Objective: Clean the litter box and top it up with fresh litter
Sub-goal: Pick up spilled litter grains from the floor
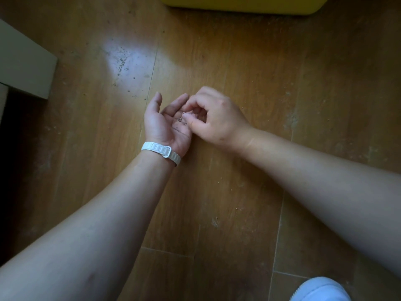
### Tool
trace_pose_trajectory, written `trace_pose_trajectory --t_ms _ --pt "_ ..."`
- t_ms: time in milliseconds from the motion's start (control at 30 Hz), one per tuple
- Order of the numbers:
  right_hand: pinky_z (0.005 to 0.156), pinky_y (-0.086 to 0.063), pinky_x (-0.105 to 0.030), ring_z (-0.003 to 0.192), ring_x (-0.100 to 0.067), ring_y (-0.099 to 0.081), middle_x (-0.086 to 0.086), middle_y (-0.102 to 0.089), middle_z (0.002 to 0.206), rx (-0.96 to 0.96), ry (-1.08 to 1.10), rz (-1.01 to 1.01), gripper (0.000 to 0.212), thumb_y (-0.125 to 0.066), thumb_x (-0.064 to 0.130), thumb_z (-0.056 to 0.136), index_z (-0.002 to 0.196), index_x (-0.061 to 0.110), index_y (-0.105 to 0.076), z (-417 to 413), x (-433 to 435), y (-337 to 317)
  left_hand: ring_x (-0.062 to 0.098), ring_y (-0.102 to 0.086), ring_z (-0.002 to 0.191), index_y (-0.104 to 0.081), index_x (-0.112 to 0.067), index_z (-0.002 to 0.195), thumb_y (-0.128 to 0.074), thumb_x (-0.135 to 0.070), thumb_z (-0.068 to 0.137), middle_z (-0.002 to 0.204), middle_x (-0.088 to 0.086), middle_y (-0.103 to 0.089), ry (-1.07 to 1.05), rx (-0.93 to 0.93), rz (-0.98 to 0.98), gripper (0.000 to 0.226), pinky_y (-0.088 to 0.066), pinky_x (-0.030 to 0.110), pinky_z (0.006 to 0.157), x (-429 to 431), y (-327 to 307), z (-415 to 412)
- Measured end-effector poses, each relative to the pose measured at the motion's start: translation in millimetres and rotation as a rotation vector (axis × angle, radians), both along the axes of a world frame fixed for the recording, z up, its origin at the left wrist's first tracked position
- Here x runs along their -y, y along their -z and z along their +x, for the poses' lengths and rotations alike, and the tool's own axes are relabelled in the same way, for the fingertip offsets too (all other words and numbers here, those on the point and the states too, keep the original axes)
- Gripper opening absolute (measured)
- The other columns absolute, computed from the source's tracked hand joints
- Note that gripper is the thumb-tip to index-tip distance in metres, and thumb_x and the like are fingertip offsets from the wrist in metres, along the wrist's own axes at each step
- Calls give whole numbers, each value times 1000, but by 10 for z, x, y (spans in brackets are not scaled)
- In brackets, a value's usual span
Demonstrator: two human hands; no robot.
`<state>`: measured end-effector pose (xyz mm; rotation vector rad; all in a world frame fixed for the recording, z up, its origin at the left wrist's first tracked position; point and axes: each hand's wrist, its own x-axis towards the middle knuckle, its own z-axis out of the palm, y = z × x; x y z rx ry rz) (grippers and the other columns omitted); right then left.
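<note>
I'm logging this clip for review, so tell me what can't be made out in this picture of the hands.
Head view:
Yellow container: cut off by the top edge; its kind is unclear.
Bits in the left hand: too small to identify, partly covered by the pinching right hand.
White shoe: cut off by the bottom edge.

Dim, warm indoor light. A pale glare patch at 10 o'clock on the glossy brown wood-plank floor (249, 68) marks light falling from the upper left. Black shadow swallows the 9 o'clock edge. The right hand (217, 118) is smeared at its knuckles, and the small dark grains (181, 118) it pinches look soft. Wide-angle stretch swells the left forearm (97, 224) toward 7 o'clock. The white shoe (319, 290) at 5 o'clock is out of focus.
</note>
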<state>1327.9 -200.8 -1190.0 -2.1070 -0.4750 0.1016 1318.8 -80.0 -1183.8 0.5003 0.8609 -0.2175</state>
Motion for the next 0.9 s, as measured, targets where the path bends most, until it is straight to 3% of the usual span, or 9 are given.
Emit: trace_pose_trajectory --t_ms 100,433,667,900 --pt "68 -45 -22 74 -7 -52 4 -54 86 1 54 -80 14 -66 17 81 92 10 -71 158 184 117 35 -69 99 -65 7 98 -44 -43 97 101 25 -70 25 -18 52 55 -56 40 90 -47 -7 5" --pt "79 -44 -24 89 -10 -52 9 -52 96 -49 -25 -357 23 -66 27 89 107 14 -71 340 582 345 32 -70 98 -65 7 107 -43 -45 97 107 23 -70 47 -55 85 57 -53 38 94 -54 9 -33" --pt "78 -41 -24 89 -11 -52 2 -59 96 -9 -26 -377 19 -64 26 90 101 13 -74 427 548 387 33 -70 99 -64 7 108 -42 -44 98 108 23 -70 57 -63 86 56 -51 39 97 -15 42 -37" --pt "79 -42 -28 91 -22 -58 -5 -64 96 65 -38 -420 17 -62 21 91 90 8 -73 426 490 431 32 -70 98 -65 6 102 -43 -45 97 106 23 -71 68 -57 86 56 -53 38 95 4 29 -23"
